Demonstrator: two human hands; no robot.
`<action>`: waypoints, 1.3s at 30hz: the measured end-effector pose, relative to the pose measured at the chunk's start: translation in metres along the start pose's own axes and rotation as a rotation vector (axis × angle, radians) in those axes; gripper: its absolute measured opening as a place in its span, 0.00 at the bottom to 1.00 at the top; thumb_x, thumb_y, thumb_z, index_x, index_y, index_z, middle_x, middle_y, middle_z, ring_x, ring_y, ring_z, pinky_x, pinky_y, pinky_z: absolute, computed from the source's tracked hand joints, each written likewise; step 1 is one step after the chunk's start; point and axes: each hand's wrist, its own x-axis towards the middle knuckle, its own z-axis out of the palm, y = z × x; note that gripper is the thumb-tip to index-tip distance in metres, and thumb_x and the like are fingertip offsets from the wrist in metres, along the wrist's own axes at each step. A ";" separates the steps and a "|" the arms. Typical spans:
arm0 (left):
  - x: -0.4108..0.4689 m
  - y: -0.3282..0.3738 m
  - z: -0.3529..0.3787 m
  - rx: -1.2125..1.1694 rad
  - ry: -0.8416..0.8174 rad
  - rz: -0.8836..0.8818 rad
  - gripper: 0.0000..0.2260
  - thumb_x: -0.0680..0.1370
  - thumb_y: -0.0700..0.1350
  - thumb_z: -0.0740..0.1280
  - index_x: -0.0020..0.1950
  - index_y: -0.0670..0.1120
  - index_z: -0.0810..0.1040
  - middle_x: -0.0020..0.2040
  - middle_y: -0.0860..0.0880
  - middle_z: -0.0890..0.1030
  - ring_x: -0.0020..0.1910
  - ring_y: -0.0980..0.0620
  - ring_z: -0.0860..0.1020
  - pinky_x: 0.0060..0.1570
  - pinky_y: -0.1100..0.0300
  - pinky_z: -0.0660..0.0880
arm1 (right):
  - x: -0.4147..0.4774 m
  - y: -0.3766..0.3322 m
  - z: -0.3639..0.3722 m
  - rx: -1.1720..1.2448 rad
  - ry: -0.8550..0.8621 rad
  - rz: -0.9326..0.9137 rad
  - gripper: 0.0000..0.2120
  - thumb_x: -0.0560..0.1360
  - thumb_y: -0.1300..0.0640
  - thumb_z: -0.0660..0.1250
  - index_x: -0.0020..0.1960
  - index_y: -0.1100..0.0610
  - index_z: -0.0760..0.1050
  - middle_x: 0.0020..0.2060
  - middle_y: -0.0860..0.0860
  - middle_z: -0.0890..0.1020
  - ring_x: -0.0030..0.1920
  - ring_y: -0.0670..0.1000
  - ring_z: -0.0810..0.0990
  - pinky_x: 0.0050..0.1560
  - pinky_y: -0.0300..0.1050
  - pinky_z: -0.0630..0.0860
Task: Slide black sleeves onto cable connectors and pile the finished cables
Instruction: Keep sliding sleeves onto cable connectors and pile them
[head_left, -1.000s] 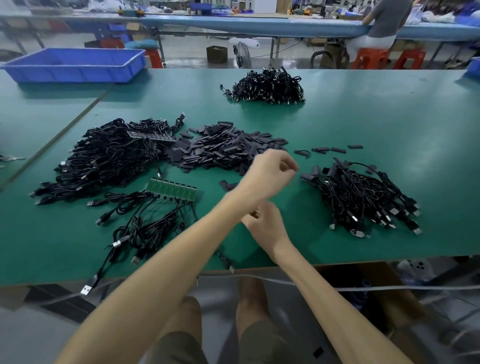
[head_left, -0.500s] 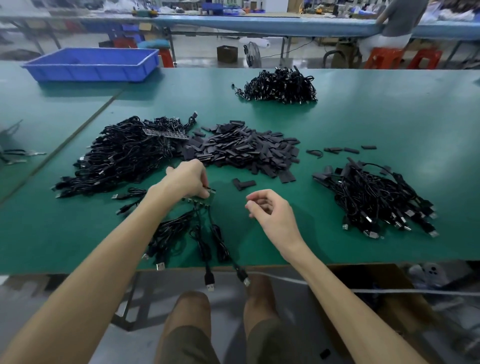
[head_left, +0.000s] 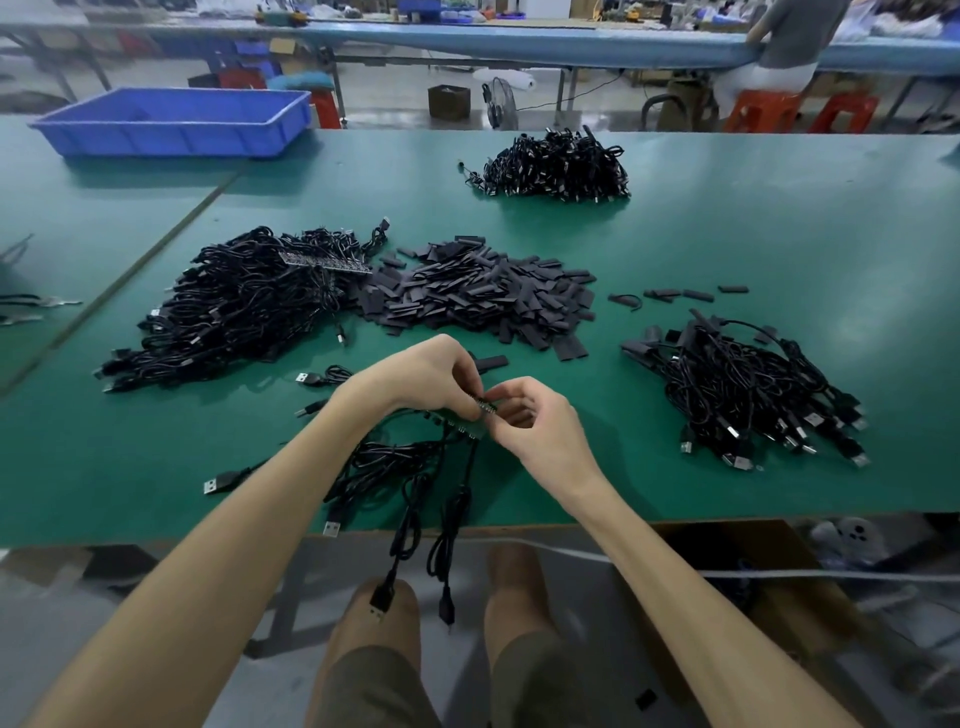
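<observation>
My left hand grips a green strip of circuit boards with several black cables hanging from it, some over the table's front edge. My right hand pinches the right end of that strip, fingers curled against the left hand. A heap of flat black sleeves lies just behind my hands, with one loose sleeve near them. A big tangle of black cables lies at the left, and a pile of cables with sleeves at the right.
Another cable pile sits far back on the green table. A blue tray stands at the back left. A few loose sleeves lie right of the heap. A person sits at the far bench.
My left hand lifted the green strip with its cables off the table toward the middle. My right hand moved in and took the strip's right end.
</observation>
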 end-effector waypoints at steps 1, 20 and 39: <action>-0.001 0.000 0.001 -0.001 0.002 -0.002 0.05 0.71 0.41 0.78 0.44 0.45 0.85 0.37 0.51 0.83 0.35 0.53 0.76 0.39 0.59 0.73 | 0.000 0.000 0.000 -0.004 -0.002 0.003 0.08 0.75 0.60 0.76 0.52 0.52 0.81 0.42 0.50 0.84 0.41 0.44 0.80 0.47 0.46 0.81; -0.010 0.019 0.020 0.265 0.236 -0.095 0.09 0.72 0.47 0.77 0.51 0.48 0.83 0.45 0.53 0.81 0.50 0.47 0.78 0.57 0.50 0.61 | 0.002 0.001 0.002 0.006 0.026 0.051 0.08 0.75 0.58 0.78 0.49 0.55 0.79 0.39 0.47 0.82 0.37 0.43 0.77 0.41 0.39 0.76; -0.018 0.034 0.032 0.449 0.341 -0.126 0.08 0.76 0.38 0.71 0.52 0.47 0.83 0.50 0.48 0.80 0.56 0.44 0.73 0.55 0.50 0.60 | 0.002 0.003 0.003 0.022 0.046 0.047 0.07 0.74 0.61 0.77 0.48 0.56 0.80 0.38 0.48 0.83 0.36 0.44 0.77 0.40 0.39 0.75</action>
